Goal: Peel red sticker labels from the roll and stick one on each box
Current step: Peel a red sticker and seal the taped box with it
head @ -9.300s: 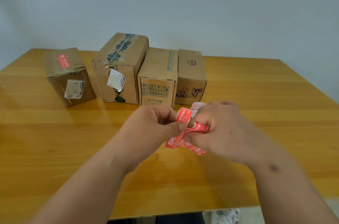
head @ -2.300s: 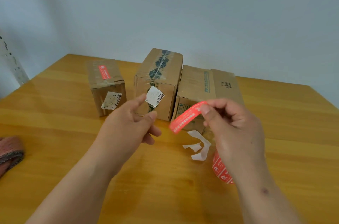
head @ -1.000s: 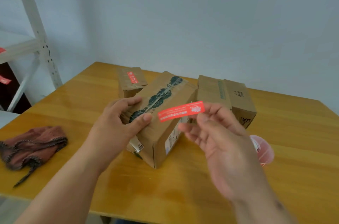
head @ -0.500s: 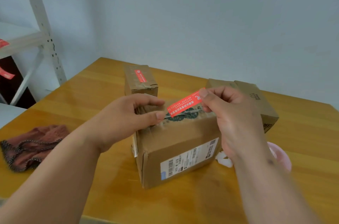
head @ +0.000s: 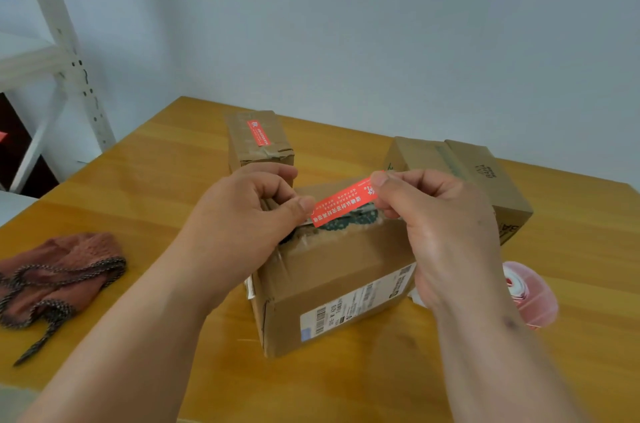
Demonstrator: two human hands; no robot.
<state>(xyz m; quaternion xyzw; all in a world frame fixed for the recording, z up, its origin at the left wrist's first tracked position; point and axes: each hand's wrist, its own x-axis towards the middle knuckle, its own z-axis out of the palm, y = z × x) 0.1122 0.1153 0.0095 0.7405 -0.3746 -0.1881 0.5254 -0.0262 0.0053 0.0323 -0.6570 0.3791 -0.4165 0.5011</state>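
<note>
- red sticker [head: 343,203] is stretched between both hands just above the top of the nearest box [head: 332,287]; the left hand [head: 242,225] pinches its lower end with thumb and fingers, the right hand [head: 436,215] pinches the upper end. whether the low end already touches the cardboard i cannot tell.
- risk: the strip hangs tilted, so pressing one end first would likely lay it crooked or trap a wrinkle.
- risk: the top looks rough, with patterned tape and a torn seam; poor adhesion there seems possible.
- risk: adhesive could cling to fingertips and curl the label on release.
- the far box [head: 258,140] already carries a red label; two more boxes [head: 460,166] at the right show none, and the roll [head: 530,294] lies on the counter [head: 156,180] beside the right wrist.
- against half a second ago: the left thumb has moved from steadying the box to gripping the sticker's free end, and the strip sits lower.
</note>
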